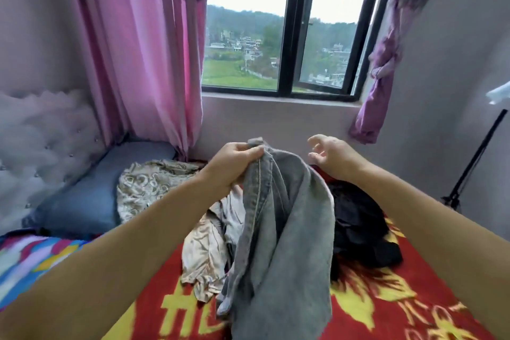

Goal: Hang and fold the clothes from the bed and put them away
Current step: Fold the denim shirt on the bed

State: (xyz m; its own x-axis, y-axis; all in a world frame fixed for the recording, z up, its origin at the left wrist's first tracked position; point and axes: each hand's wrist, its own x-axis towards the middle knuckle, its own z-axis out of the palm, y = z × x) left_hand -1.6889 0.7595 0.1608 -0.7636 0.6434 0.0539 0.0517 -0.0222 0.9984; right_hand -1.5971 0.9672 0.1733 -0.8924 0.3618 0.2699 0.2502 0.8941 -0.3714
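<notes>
Gripping a bunched top edge of faded grey denim jeans [278,229], the left hand [234,163] curls fingers and thumb around thick, stitched seams. Heavy cloth hangs in long folds toward six o'clock, over a red blanket [386,298] with fuzzy yellow shapes. At one o'clock from the denim, the right hand [331,157] hovers apart from it, fingers loosely bent, holding nothing. A shiny, crumpled beige satin garment [204,251] lies at nine o'clock of the jeans, touching them; a dark, matte black heap [358,221] sits at three o'clock. Farther toward ten o'clock rest a patterned cream cloth [146,185] and a smooth blue pillow [82,201] against a tufted headboard [41,141].
</notes>
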